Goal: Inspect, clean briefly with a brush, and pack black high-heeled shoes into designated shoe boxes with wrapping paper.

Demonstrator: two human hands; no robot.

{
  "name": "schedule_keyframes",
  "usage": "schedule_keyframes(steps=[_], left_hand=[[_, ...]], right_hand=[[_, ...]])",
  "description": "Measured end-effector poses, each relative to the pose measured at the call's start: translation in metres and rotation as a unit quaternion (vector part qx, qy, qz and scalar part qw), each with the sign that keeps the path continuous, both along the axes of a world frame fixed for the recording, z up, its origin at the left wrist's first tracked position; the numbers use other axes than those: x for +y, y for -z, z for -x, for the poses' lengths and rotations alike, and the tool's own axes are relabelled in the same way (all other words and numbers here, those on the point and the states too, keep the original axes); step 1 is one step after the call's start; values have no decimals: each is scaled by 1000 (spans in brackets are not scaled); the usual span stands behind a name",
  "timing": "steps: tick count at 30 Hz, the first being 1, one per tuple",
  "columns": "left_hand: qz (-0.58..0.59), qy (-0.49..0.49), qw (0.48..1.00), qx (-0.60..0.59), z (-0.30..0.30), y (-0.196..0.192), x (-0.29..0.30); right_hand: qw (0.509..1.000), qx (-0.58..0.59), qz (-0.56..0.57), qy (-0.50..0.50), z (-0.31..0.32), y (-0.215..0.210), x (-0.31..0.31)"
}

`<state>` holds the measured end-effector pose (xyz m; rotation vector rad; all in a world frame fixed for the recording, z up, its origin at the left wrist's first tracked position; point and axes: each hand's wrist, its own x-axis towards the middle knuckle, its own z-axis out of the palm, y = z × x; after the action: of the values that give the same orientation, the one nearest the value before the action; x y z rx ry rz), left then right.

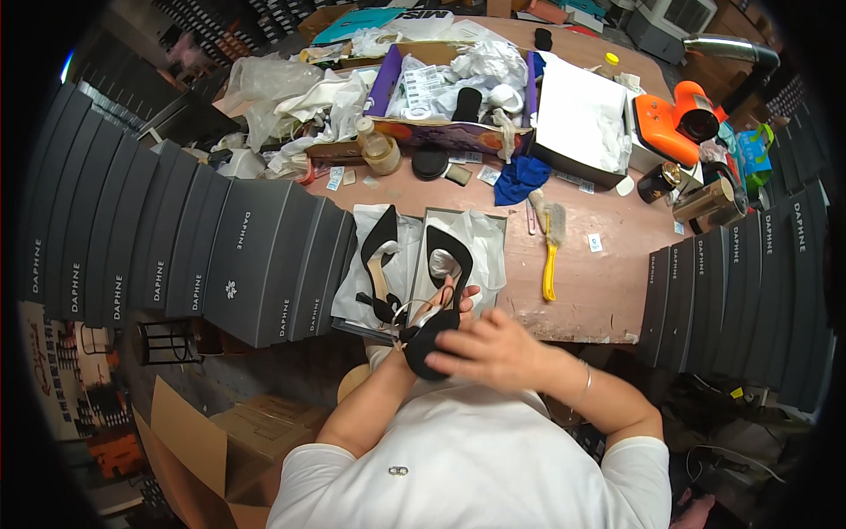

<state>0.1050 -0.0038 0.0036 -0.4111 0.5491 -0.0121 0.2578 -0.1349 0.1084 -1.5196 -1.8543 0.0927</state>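
A black high-heeled shoe (pixel 381 251) lies on white tissue in the left half of an open shoebox (pixel 419 264). Beside it on the right is another black shoe (pixel 460 256) with white paper in it. My left hand (pixel 441 300) is closed round a black shoe piece just nearer to me, where a thin pale strap loops out; whether this belongs to the second shoe I cannot tell. Stretched fingers of my right hand (pixel 493 353) lie against a rounded black part (pixel 427 348) above my left wrist; its exact kind is unclear.
Grey shoeboxes (pixel 251 256) stand in rows at left, with more boxes (pixel 749 273) at right. On the table lie a yellow-handled brush (pixel 550 269), a blue cloth (pixel 520 181), a bottle (pixel 379 150) and a purple carton (pixel 414 132). An orange tool (pixel 665 128) sits back right; an open cardboard box (pixel 189 432) stands lower left.
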Motion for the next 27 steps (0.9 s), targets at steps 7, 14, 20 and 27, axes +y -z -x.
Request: schedule_keyframes(steps=[7,14,20,27], left_hand=[[-277,67,956,-65,7,-31,9],[-320,-82,941,79,-9,-19,9],[-294,-110,937,153,-3,-26,20],[-344,-193,887,241,-14,-14,18]], right_hand=[[983,75,-12,168,-27,-17,-5],[962,238,37,127,37,24,1],[714,674,129,136,5,69,2],[959,147,-85,227,10,18,-13]])
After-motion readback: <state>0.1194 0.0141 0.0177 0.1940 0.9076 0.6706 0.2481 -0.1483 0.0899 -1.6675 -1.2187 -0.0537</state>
